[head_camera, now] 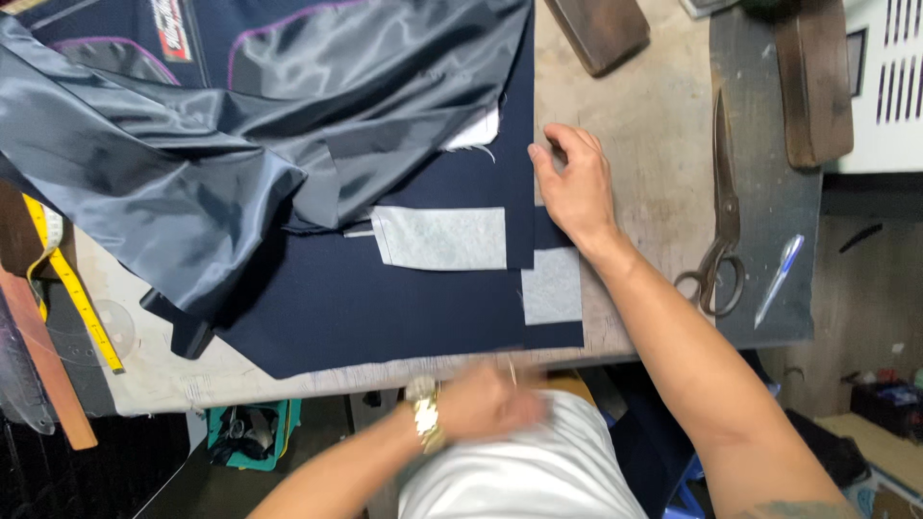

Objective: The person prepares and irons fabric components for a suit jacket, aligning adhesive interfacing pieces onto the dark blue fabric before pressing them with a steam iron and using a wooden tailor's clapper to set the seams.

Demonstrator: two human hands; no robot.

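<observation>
I am looking down on a worn work table where navy cloth is lying flat across the middle, its lower edge reaching the table's near edge. My right hand is resting palm down at the cloth's right edge, fingers spread and released, pressing on the fabric rather than grasping it. My left hand is sitting below the table edge, in front of my white shirt, wearing a gold wristwatch; it is blurred, so I cannot tell whether it is clenched or holding anything.

Two pale grey rectangular patches are showing on the cloth: a wider one near the centre, and a smaller upright one just below my right wrist. A white scrap is peeking out from under the shiny dark grey lining fabric, which is lying rumpled over the cloth's upper left part. At the top left, a small rectangular label in red and white is sitting on dark fabric edged with purple piping; I am not reading its print.

Large metal shears are lying on a dark mat well to the right of my hand, with a blue and white pen just beside them. A yellow measuring tape is trailing along the table's left side. A green bin is standing under the table.
</observation>
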